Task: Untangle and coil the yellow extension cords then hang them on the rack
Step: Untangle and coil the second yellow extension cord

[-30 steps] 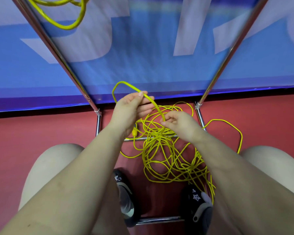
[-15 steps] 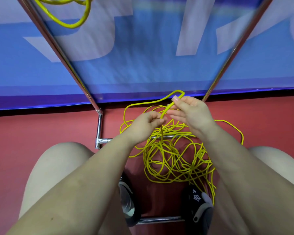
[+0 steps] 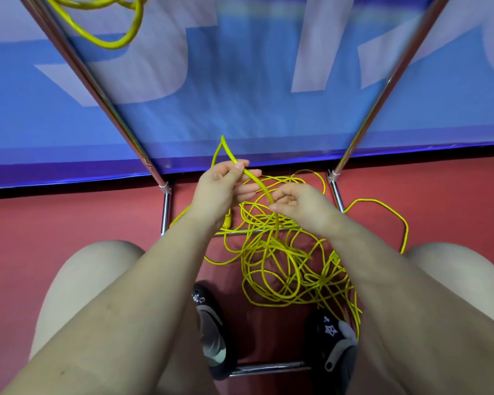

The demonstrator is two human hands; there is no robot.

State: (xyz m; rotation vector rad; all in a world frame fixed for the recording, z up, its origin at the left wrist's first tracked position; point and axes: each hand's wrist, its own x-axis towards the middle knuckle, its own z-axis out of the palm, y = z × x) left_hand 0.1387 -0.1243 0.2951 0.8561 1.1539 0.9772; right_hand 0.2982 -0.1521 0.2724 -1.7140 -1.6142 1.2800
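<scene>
Your left hand is clenched on the yellow cord, pinching a narrow loop that pokes up toward 12 o'clock. Your right hand pinches the same strand at 3 o'clock from it. The rest lies tangled on the red floor between your shoes — another coil hangs on the rack at 10 o'clock.

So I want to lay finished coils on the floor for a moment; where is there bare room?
Bare red floor lies left of the rack's left leg, and more at far right beyond the outer cord loop. Between the shoes and the rack's crossbar the cord tangle crowds everything.
</scene>
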